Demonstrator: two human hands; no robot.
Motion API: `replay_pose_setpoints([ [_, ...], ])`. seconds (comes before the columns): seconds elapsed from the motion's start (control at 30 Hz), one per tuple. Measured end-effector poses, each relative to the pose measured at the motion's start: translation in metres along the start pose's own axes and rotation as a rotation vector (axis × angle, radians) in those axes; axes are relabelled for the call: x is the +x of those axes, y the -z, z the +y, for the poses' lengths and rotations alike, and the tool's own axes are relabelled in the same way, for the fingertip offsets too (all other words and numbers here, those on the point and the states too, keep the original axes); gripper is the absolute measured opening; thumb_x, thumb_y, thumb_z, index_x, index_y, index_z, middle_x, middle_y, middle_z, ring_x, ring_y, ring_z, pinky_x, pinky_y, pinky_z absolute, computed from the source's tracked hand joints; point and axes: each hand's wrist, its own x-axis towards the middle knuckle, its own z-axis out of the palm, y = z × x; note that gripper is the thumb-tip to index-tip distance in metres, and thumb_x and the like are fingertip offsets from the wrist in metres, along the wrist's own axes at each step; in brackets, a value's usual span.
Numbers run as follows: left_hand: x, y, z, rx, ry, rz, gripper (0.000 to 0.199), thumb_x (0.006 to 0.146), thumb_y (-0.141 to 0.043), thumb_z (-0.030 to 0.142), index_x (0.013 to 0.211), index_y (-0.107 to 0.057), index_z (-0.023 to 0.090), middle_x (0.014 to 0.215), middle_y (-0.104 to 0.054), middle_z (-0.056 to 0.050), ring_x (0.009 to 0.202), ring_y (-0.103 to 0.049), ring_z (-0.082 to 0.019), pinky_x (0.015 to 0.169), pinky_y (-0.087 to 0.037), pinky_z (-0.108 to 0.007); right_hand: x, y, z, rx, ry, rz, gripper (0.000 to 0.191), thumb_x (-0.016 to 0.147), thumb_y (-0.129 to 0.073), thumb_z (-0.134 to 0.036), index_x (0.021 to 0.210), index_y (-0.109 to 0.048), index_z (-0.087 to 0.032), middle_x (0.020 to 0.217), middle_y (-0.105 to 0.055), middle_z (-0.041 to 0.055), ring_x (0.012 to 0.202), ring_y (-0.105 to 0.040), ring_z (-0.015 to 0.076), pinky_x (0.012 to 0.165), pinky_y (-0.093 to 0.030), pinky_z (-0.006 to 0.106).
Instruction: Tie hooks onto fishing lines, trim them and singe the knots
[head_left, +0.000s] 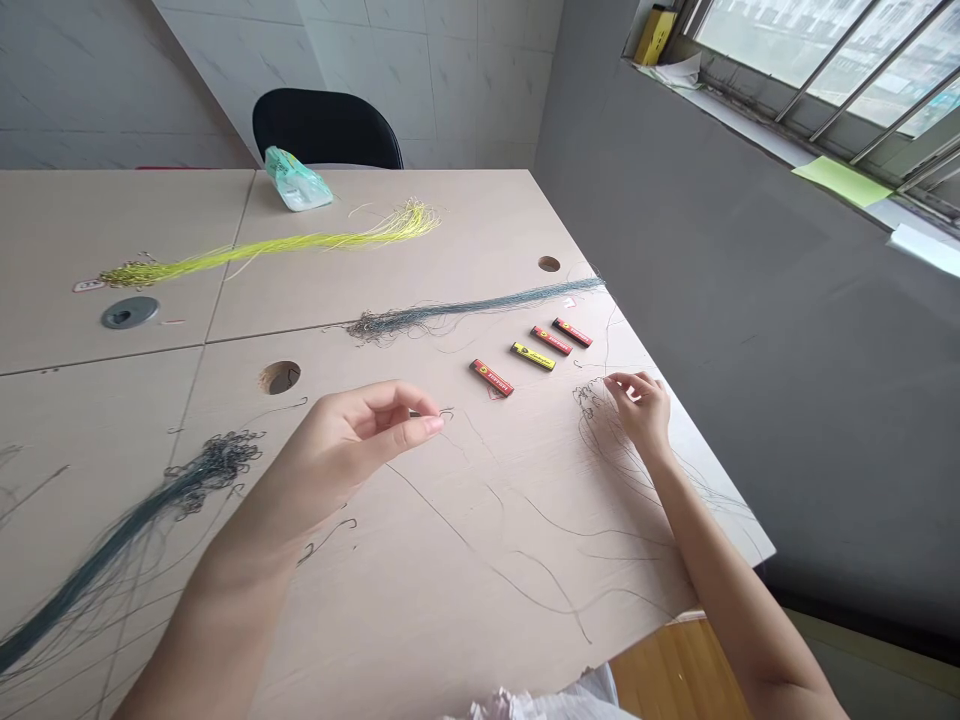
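My left hand (367,435) is closed in a pinch above the middle of the table, holding a small dark fishing hook (448,412) whose bend sticks out past the fingertips. Thin fishing line trails over the tabletop below it. Near the right edge, my right hand (640,405) pinches what looks like a fishing hook at its fingertips. Just left of those fingers lies a small cluster of hooks (587,398), its lines fanning toward the table's right corner. Two loose hooks joined end to end, or one long piece, lie by my left wrist (328,540).
A dense bundle of dark hooks on blue-grey line (214,465) lies at left. Further back are another blue-grey bundle (480,304) and a yellow bundle (300,243). Several red and yellow lighter-like sticks (492,377), a plastic packet (298,182), a cable hole (280,377) and a chair (326,127) also show.
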Motion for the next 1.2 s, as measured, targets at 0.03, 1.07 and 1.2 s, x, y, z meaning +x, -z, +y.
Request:
replay_pose_setpoints([
  [0.03, -0.001, 0.0, 0.001, -0.007, 0.007, -0.003, 0.023, 0.079, -0.072, 0.046, 0.08, -0.066, 0.024, 0.079, -0.061, 0.004, 0.072, -0.052, -0.011, 0.066, -0.039, -0.02, 0.0, -0.001, -0.001, -0.03, 0.042, 0.019, 0.03, 0.089, -0.055, -0.042, 0.076, -0.074, -0.022, 0.077, -0.067, 0.0068, 0.075, -0.052, 0.0224, 0.075, -0.036, 0.039],
  [1.07, -0.004, -0.002, 0.004, 0.023, -0.008, -0.015, 0.027, 0.079, -0.07, 0.048, 0.081, -0.066, 0.021, 0.082, -0.06, 0.001, 0.08, -0.052, -0.014, 0.065, -0.04, -0.023, 0.015, -0.013, -0.006, -0.221, 0.362, 0.058, 0.029, 0.096, -0.052, -0.029, 0.076, -0.073, -0.026, 0.083, -0.071, 0.0051, 0.084, -0.051, 0.0236, 0.085, -0.028, 0.042],
  [1.2, -0.005, -0.002, 0.005, 0.03, -0.015, -0.011, 0.028, 0.079, -0.07, 0.048, 0.081, -0.066, 0.02, 0.084, -0.06, -0.001, 0.081, -0.053, -0.015, 0.064, -0.04, -0.024, 0.018, -0.006, -0.011, -0.155, 0.34, 0.012, 0.028, 0.094, -0.054, -0.027, 0.074, -0.072, -0.026, 0.083, -0.07, 0.0052, 0.089, -0.053, 0.0244, 0.09, -0.028, 0.043],
])
